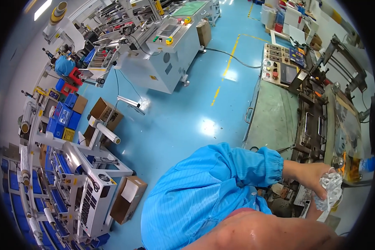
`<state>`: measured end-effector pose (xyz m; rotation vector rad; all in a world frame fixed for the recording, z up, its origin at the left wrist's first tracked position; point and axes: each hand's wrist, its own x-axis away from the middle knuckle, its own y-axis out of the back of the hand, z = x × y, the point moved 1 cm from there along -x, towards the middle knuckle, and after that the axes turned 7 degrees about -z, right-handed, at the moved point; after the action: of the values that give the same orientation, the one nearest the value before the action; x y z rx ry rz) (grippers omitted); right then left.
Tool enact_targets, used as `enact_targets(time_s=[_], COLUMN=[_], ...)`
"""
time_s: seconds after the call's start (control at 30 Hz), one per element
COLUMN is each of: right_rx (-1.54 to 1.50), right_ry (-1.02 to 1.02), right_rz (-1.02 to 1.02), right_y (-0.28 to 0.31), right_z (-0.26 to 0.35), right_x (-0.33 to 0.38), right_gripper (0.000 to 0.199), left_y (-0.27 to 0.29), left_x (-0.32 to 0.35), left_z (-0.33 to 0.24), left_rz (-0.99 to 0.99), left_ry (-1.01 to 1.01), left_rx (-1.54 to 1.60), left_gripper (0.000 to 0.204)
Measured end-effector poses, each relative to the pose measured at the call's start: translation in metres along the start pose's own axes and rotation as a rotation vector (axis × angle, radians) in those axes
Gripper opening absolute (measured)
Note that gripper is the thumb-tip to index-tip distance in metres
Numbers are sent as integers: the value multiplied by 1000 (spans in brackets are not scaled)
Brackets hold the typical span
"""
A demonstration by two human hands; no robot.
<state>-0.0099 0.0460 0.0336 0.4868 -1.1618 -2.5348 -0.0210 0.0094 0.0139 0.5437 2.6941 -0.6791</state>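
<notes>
Nearest is a loose blue cloth sleeve with thin dark stripes (237, 166). The arm inside it reaches out to the right, a bit bent, with a gathered cuff by the wrist. The bare left hand (307, 177) pokes out, back side showing, thumb on the near side. Its grip is closed around a crumpled white bunch of thin strips (331, 191), far over on the right. The bunch looks light, soft and squashy, maybe a little slippery, and hard to break. The fat middle seems the best place to squeeze, as loose ends could slip out. Just below, some skin shows, likely the right hand (312, 211); I can't tell if that grip is open or closed. Farther off is a worn, pale green, flat-topped bench (275, 118), then a grey control panel with round buttons (281, 64).
</notes>
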Motion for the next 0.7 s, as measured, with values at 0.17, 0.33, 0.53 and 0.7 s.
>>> enact_targets(time_s=[0.17, 0.33, 0.53, 0.7], right_rx=[327, -24, -30, 60], right_ry=[96, 213, 76, 240], right_rz=[-109, -554, -776, -958], right_y=[15, 114, 117, 123], right_z=[-241, -242, -243, -223], right_x=[26, 114, 102, 89], right_gripper=[65, 39, 15, 8], left_y=[-10, 13, 16, 15], left_x=[-4, 0, 5, -11], left_z=[8, 19, 12, -3], left_rz=[-27, 7, -13, 217], left_ry=[-273, 201, 181, 52], left_rx=[-262, 196, 325, 753], left_gripper=[58, 71, 75, 70])
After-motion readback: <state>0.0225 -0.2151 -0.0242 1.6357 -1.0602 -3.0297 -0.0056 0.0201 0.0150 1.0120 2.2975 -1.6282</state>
